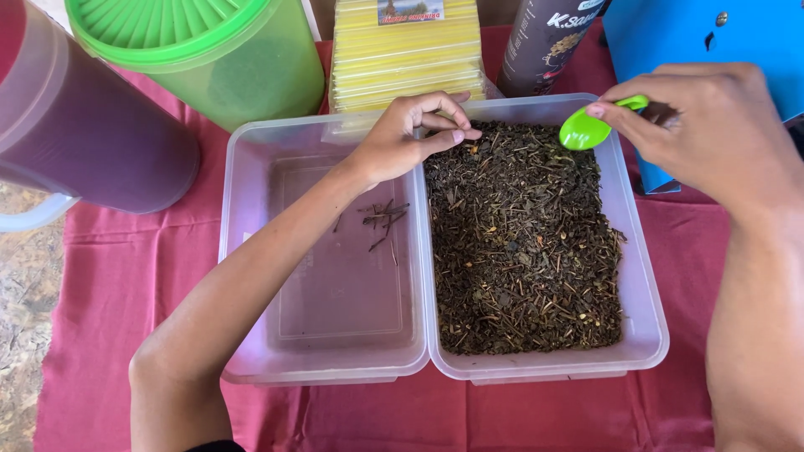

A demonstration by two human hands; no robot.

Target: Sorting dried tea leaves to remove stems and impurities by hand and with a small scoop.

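At the far left stand a purple jug (pixel 79 125) and a green lidded jug (pixel 209 54) on the red cloth (pixel 126 268), well clear of the work. Next comes the left tub (pixel 251 251), clear plastic and nearly bare, with only a few dark twigs (pixel 381 219) lying near its middle. The left hand (pixel 410 134) reaches across the wall shared by the two tubs, fingers curled, thumb and forefinger drawn together at the near-left corner of the dried leaves (pixel 523 238); whether a stem is actually between the fingertips cannot be made out. The leaves fill the right tub (pixel 649 310) in a loose, even layer mixed with pale stalks. Doing this step well seems to call for a light pinch on one stalk at a time, lifting straight up so loose flakes fall back, then carrying it just over the wall to the twig pile. The right hand (pixel 703 125) hovers over the tub's far-right corner, pinching the handle of a green spoon (pixel 586 127) whose bowl sits just above the leaves; it could spread the layer thin so stalks show. Behind lie yellow packets (pixel 406 59), a dark pouch (pixel 544 42) and a blue box (pixel 695 33).
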